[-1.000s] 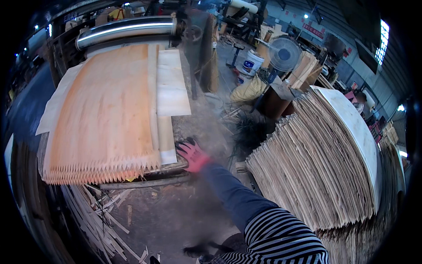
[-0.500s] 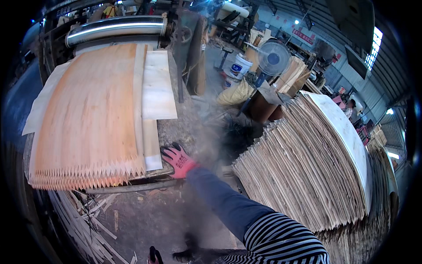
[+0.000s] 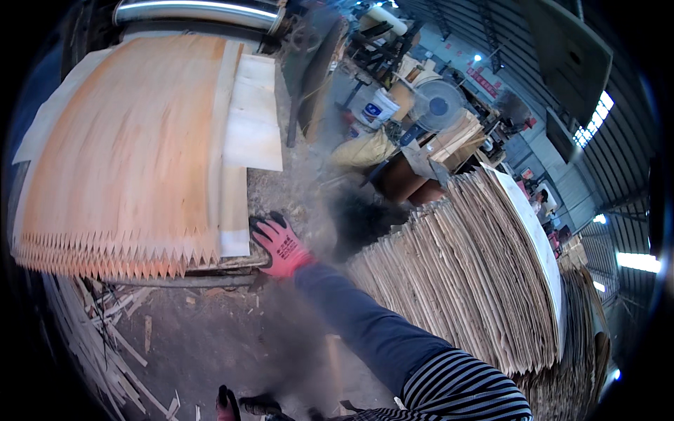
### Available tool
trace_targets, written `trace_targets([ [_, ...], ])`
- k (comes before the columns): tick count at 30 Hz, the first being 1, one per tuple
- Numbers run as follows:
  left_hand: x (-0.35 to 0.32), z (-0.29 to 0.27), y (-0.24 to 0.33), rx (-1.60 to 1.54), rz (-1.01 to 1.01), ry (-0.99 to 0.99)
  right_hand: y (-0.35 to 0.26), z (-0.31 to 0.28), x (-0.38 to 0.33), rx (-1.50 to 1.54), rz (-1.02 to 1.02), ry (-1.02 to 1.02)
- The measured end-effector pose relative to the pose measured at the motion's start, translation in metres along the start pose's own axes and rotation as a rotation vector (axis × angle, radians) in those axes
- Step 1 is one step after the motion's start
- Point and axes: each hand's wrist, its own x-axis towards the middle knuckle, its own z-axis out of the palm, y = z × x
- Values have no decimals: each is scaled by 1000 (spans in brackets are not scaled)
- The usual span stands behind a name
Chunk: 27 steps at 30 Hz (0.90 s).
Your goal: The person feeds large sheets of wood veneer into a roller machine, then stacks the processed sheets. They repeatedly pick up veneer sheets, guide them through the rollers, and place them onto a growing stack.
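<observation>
My right hand [image 3: 282, 250], in a pink glove with black fingertips, rests with fingers spread on the dusty table edge. It lies just right of a narrow pale veneer strip and holds nothing that I can see. To its left, orange-tinged wood veneer sheets [image 3: 123, 154] with a jagged near edge lie on the table, over paler sheets [image 3: 253, 112]. At the lower edge only the fingertips of my left hand [image 3: 225, 405] show, in a similar glove. They are apart from the veneer, and the rest of that hand is hidden.
A metal roller [image 3: 200, 12] spans the table's far end. A tall stack of veneer sheets [image 3: 463, 274] stands at my right. Beyond are a fan [image 3: 437, 105], a white bucket [image 3: 378, 109] and a yellowish sack [image 3: 364, 149]. Wood scraps [image 3: 116, 330] litter the floor at left.
The view has shifted, so the table and veneer sit higher and further left. My right hand stays at the table edge; slightly more of my left hand's fingers shows.
</observation>
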Motion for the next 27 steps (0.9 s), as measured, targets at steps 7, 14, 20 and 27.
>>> trace_targets([
  [7, -9, -6, -7, -67, 146, 161, -15, -25, 10, 27, 50, -104],
  [14, -116, -123, 183, 34, 788, 237, -2, 7, 7, 43, -28, 154],
  [20, -203, -156, 304, 77, 1214, -131, 4, 25, 5, 47, -74, 239],
  [27, -230, -204, 309, 107, 1412, 320, 1, 10, 0, 62, -59, 225],
])
